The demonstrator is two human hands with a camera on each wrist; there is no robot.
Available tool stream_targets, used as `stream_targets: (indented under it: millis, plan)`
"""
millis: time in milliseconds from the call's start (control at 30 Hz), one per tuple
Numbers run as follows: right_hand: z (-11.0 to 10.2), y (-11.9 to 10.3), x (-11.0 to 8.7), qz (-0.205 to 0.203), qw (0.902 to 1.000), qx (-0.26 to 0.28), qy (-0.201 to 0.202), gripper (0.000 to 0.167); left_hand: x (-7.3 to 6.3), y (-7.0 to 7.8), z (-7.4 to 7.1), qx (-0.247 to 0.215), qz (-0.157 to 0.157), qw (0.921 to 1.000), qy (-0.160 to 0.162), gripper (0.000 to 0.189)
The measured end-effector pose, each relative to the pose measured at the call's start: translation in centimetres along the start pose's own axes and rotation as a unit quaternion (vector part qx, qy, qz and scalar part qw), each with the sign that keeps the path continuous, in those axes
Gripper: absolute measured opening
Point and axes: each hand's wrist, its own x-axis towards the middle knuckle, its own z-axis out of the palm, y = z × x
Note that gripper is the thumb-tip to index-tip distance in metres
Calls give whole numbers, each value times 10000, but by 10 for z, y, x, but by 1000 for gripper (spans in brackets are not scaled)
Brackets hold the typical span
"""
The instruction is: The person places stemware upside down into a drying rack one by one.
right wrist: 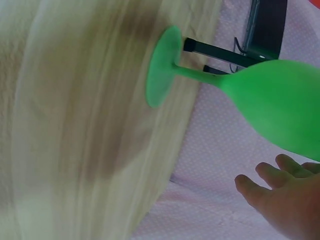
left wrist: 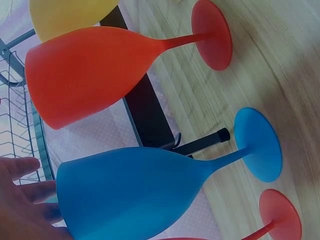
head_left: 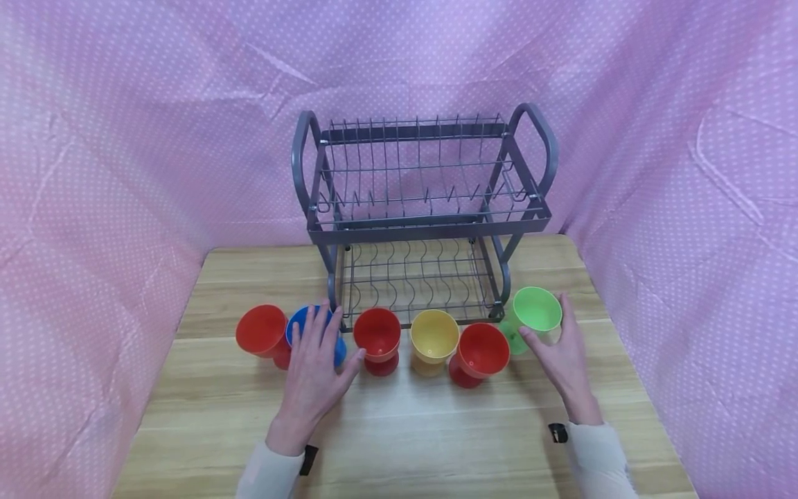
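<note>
The left hand [head_left: 312, 381] reached over the blue cup [left wrist: 135, 192] from the near side, its fingers spread over the rim and its thumb pointing right, towards the middle red cup [head_left: 377, 334]. It had no grip on the cup; the left wrist view showed the fingertips at the rim, though whether they pressed on it could not be told.

The right hand [head_left: 564, 353] was at the near right side of the green cup [head_left: 537, 309], thumb and fingers parted around the bowl without closing on it. Whether the thumb touched the cup could not be told.

All six cups stood upright on the table [head_left: 436, 443], in a row along the near side of the rack [head_left: 430, 229]. From left to right came the left red cup [head_left: 260, 330], the blue cup, the middle red cup, the yellow cup [head_left: 434, 336], the right red cup [head_left: 483, 353], set slightly nearer, and the green cup, just beside the rack's near right foot.

The rack had two wire tiers and a curved handle at each end. Pink dotted cloth [head_left: 156, 138] hung behind and on both sides.
</note>
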Motion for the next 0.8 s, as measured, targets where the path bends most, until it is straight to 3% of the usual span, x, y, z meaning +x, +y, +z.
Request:
stream_targets:
  millis: [500, 800]
  plan:
    - [7, 3, -4, 663, 9960, 586, -103, 100, -1, 4, 1, -51, 0, 10000, 42, 83]
    - [3, -3, -5, 667, 9951, 724, 87, 93, -2, 3, 1, -63, -8, 10000, 56, 84]
